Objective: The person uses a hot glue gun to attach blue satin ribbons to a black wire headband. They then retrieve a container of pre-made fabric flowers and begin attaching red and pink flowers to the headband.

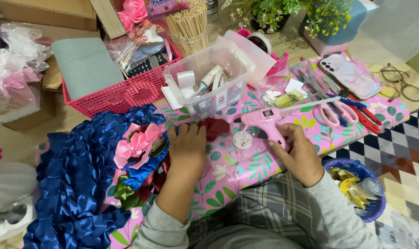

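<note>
On the table (310, 131), covered in pink leaf-print paper across the middle of the frame, the work looks to be at the gluing stage of a ribbon decoration, with a heap of blue satin ribbon (76, 175) at lower left. The left hand (188, 147) lies flat, palm down and fingers loosely spread, pressing on a dark red ribbon piece (215, 127) at centre, gripping nothing. The right hand (299, 154) is curled around the handle of the pink glue gun (264, 122) just right of centre; as I judge it, the nozzle needs bringing to the red piece.
</note>
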